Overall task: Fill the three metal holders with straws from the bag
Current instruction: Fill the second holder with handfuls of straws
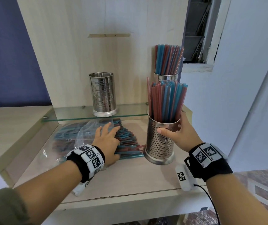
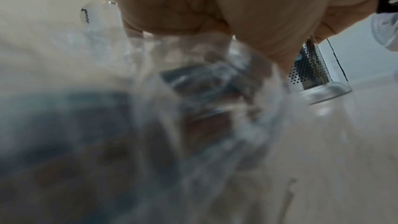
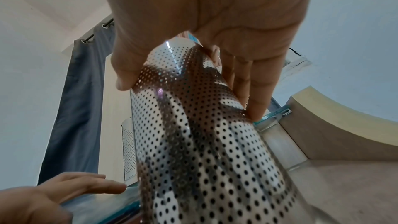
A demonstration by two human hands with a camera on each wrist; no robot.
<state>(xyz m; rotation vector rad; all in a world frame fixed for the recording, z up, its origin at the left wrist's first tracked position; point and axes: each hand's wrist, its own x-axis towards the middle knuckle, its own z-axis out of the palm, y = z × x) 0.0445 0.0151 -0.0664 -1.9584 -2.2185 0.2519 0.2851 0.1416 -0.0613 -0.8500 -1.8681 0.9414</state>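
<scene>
My right hand (image 1: 177,133) grips a perforated metal holder (image 1: 160,140) packed with red and blue straws (image 1: 165,101), tilted on the shelf's right. In the right wrist view the thumb and fingers (image 3: 247,91) wrap round the holder (image 3: 204,151). My left hand (image 1: 107,137) rests flat, fingers spread, on the loose straws (image 1: 126,140) spilling from the clear plastic bag (image 1: 75,133). An empty holder (image 1: 103,95) stands on the glass shelf (image 1: 75,113). A third holder (image 1: 166,77), full of straws, stands behind the held one. The left wrist view is blurred plastic bag (image 2: 150,125).
A wooden back panel (image 1: 97,46) rises behind the glass shelf. A white wall (image 1: 243,95) closes the right side. The wooden shelf's front edge (image 1: 130,198) lies near my wrists. A blue curtain (image 3: 75,108) hangs at the left.
</scene>
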